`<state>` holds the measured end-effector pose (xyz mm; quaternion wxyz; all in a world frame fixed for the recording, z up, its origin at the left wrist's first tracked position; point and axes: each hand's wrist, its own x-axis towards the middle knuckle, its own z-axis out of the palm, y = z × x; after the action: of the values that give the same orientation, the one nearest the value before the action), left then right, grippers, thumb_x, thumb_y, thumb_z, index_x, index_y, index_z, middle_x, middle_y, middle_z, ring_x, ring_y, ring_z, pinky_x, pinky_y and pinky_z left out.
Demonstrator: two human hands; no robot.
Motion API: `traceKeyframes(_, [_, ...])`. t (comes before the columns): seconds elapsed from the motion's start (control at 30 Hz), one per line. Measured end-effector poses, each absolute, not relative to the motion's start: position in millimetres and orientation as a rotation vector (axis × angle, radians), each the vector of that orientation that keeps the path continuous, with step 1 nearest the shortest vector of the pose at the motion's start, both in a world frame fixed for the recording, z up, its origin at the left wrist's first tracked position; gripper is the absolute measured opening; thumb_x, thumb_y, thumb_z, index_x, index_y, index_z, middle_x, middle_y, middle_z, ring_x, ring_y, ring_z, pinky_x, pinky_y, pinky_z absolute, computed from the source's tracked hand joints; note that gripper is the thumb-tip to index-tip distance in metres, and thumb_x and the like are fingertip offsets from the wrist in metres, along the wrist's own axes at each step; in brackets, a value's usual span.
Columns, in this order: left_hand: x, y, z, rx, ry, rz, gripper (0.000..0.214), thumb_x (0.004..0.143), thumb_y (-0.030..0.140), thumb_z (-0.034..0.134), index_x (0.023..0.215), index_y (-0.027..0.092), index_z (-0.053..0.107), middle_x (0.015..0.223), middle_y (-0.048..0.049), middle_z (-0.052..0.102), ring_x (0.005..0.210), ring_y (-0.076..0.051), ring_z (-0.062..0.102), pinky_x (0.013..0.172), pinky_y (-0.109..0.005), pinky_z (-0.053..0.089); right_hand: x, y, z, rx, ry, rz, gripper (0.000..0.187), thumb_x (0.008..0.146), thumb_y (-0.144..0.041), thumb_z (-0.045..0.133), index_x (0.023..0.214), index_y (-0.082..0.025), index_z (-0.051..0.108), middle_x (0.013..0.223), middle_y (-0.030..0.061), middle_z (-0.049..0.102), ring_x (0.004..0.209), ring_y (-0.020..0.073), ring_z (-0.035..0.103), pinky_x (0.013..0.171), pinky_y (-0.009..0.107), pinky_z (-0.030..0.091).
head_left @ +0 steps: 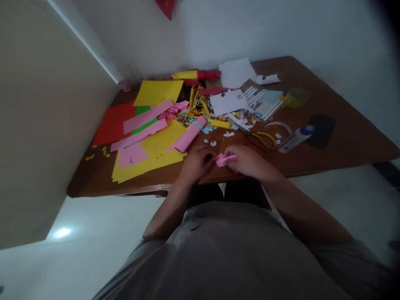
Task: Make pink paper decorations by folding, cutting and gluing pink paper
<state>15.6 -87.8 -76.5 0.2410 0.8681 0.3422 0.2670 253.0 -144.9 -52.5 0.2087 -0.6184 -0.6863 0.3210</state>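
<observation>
A small folded piece of pink paper (pixel 222 160) is between my two hands, close to the table's front edge. My right hand (pixel 242 159) pinches its right end. At its left end the fingers of my left hand (pixel 200 161) are closed on it. Just beyond my hands lie a small white paper eye (pixel 213 143) with a dark dot and a few paper scraps. A pink paper roll (pixel 191 134) with a pale blue band rests past my left hand. Scissors (pixel 262 139) with yellow handles lie beyond my right hand.
Yellow sheets (pixel 146 171), pink strips (pixel 148 116) and a red sheet (pixel 114 125) cover the left of the brown table (pixel 350 137). Yellow and white cuttings (pixel 200 104) heap up in the middle. A glue bottle (pixel 295 139), a dark flat object (pixel 321 130) and a tape roll (pixel 296 98) lie right.
</observation>
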Motion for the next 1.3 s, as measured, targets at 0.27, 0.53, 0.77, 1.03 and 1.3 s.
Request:
traceKeyframes(0.27, [15.8,-90.4,-79.2,2.386,0.928,0.756,0.017,0.102,0.019,0.074,0.116,0.023,0.082,0.117,-0.0099,0.08,0.114,-0.027,0.075,0.105,-0.045,0.06,262.6,-129.4,-76.9,-1.412,-2.015,0.659,0.007,0.09,-0.017,0.073,0.088,-0.024,0.07,0.105,0.0062,0.074,0.101,0.0246,0.067,0.093,0.037,0.048])
traceKeyframes(0.53, [12.4,-87.4,-82.6,2.312,0.904,0.781,0.018,0.096,0.021,0.081,0.114,0.022,0.086,0.113,-0.0095,0.079,0.107,-0.025,0.074,0.096,-0.039,0.058,263.0,-127.7,-83.0,-1.378,-2.005,0.647,0.015,0.086,-0.009,0.073,0.082,-0.024,0.071,0.091,0.0031,0.076,0.09,0.0228,0.067,0.083,0.035,0.046])
traceKeyframes(0.77, [10.9,-90.3,-81.0,2.09,0.942,0.768,0.011,0.093,0.018,0.077,0.102,0.022,0.082,0.096,-0.0025,0.08,0.085,-0.019,0.07,0.08,-0.032,0.051,263.4,-125.9,-75.7,-1.301,-2.016,0.59,0.011,0.088,-0.017,0.079,0.083,-0.024,0.072,0.096,0.005,0.078,0.097,0.0254,0.067,0.092,0.039,0.048])
traceKeyframes(1.03, [14.5,-92.3,-87.2,1.363,0.835,1.038,0.035,0.083,0.041,0.096,0.106,0.018,0.084,0.1,-0.0065,0.085,0.089,-0.02,0.079,0.089,-0.035,0.064,246.5,-125.5,-65.4,-1.284,-1.65,0.693,0.008,0.087,-0.028,0.079,0.092,-0.025,0.073,0.098,0.0038,0.079,0.093,0.0252,0.071,0.091,0.04,0.054])
traceKeyframes(1.3, [17.8,-101.3,-75.8,1.161,0.77,1.055,0.048,0.079,0.042,0.102,0.119,0.02,0.088,0.101,-0.0081,0.089,0.095,-0.026,0.086,0.103,-0.047,0.069,235.0,-121.8,-61.0,-1.243,-1.454,0.87,0.024,0.085,-0.042,0.088,0.097,-0.027,0.072,0.099,0.0048,0.08,0.09,0.0255,0.074,0.086,0.041,0.06])
